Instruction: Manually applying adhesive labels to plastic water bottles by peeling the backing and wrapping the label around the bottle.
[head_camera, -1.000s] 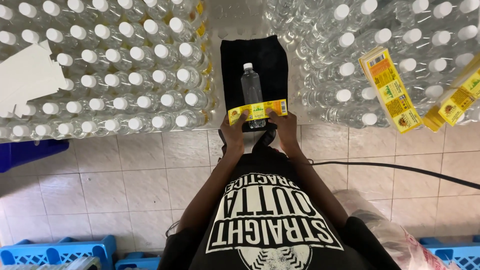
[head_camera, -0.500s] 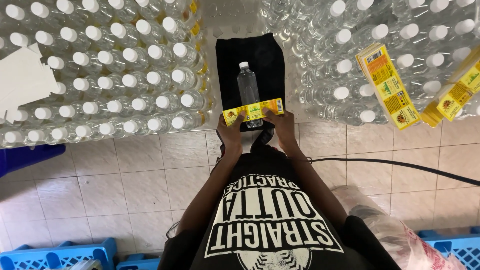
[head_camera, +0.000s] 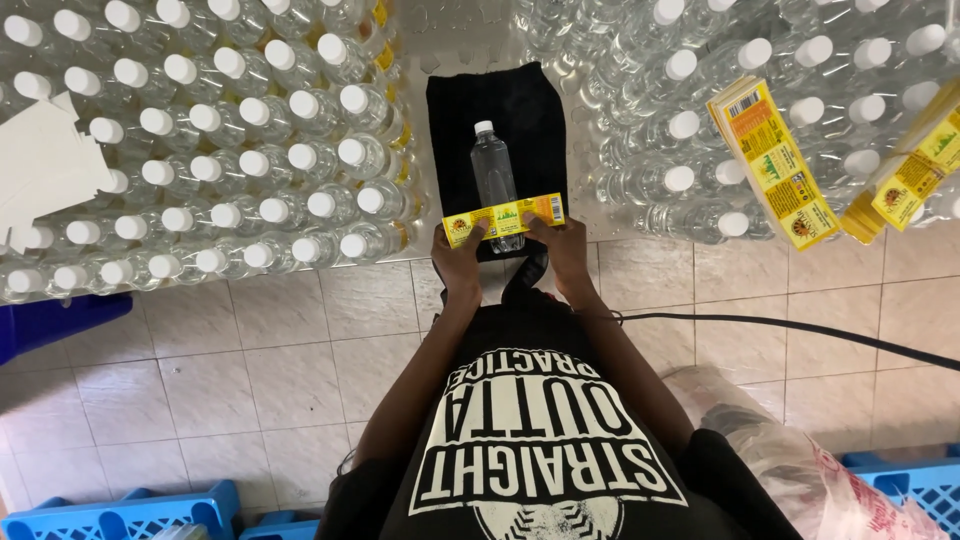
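far left of the grip: a stack of white cut paper sheets (head_camera: 45, 175) lies on top of a big block of clear plastic bottles with white caps (head_camera: 215, 150), well apart from the hands.
low left: bright blue plastic crates (head_camera: 120, 505) sit along the bottom edge on the pale tiled floor (head_camera: 260, 350).
left hand: the left hand (head_camera: 458, 262) pinches the left end of a long yellow paper label strip (head_camera: 503, 219), fingers closed on it, thumb on top.
the label: it's stretched flat between both hands, lying across the lower body of the bottle, slightly tilted, its right end higher.
the bottle: one clear plastic bottle with a white cap (head_camera: 497, 185) lies on its side on a black cloth mat (head_camera: 530, 115), cap pointing away from the person, just beyond the fingertips and under the strip.
right hand: the right hand (head_camera: 566, 252) grips the right end of the same strip, fingers shut on it, just beside the bottle.
right of the grip: a second block of white-capped clear bottles (head_camera: 700, 110) carries a bundle of yellow labels (head_camera: 775, 160), and another yellow bundle (head_camera: 905, 175) lies further right.
low right: a black cable (head_camera: 800, 335) runs across the tiles, and a crumpled clear plastic bag (head_camera: 790, 470) sits near the person's side.
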